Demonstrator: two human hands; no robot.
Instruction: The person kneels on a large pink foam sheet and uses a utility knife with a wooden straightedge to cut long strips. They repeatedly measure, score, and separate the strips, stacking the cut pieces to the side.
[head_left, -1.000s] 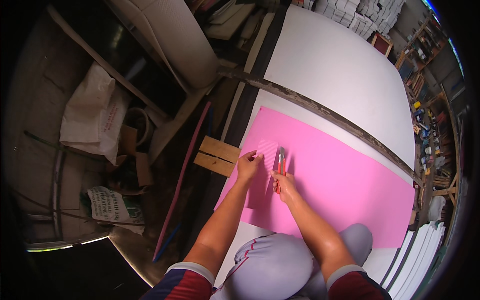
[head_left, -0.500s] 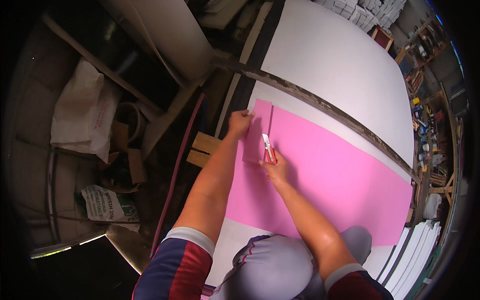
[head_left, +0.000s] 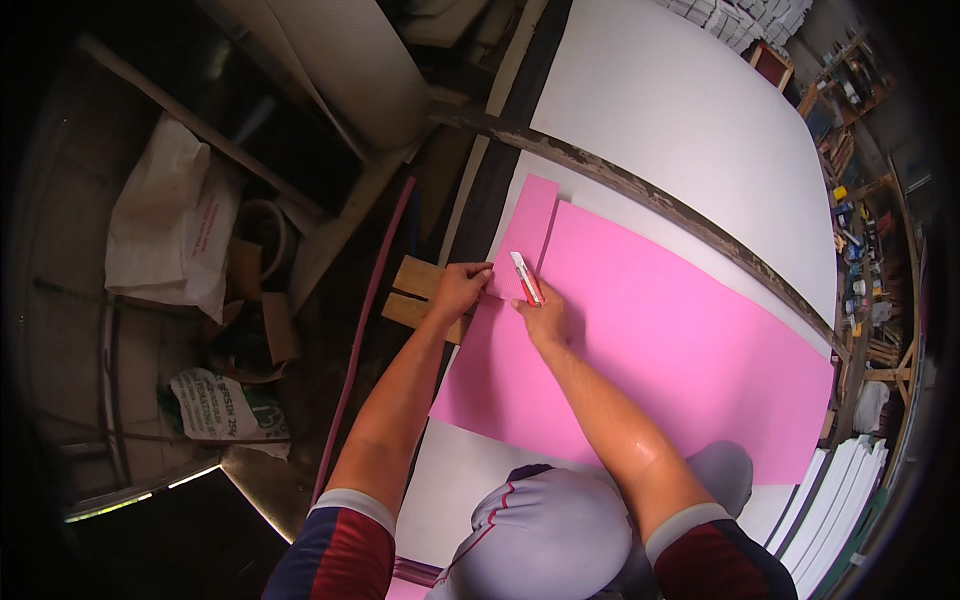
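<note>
A large pink sheet [head_left: 680, 350] lies on a white board, with a narrow pink strip [head_left: 532, 215] at its upper left corner. The strip sits slightly skewed on the sheet, and a thin dark line runs between its right side and the sheet. My left hand [head_left: 460, 289] pinches the strip's lower left corner, thumb and fingers together. In my right hand [head_left: 544, 318] is a red utility knife [head_left: 527, 282], its pale blade end pointing up and left over the strip. The right fingertips touch down by the strip's lower end.
A worn wooden bar [head_left: 640, 190] crosses the white board [head_left: 690, 110] beyond the pink sheet. Wooden slats [head_left: 412, 290] stick out by the left edge. White sacks [head_left: 165, 225] and cardboard stand lower left. My knee [head_left: 570, 525] is at the near edge; cluttered shelves [head_left: 860, 270] line the right.
My left hand has slid down the strip's left edge to its lower corner. The strip's upper end has shifted up and right. My right hand and the knife have moved slightly left and up.
</note>
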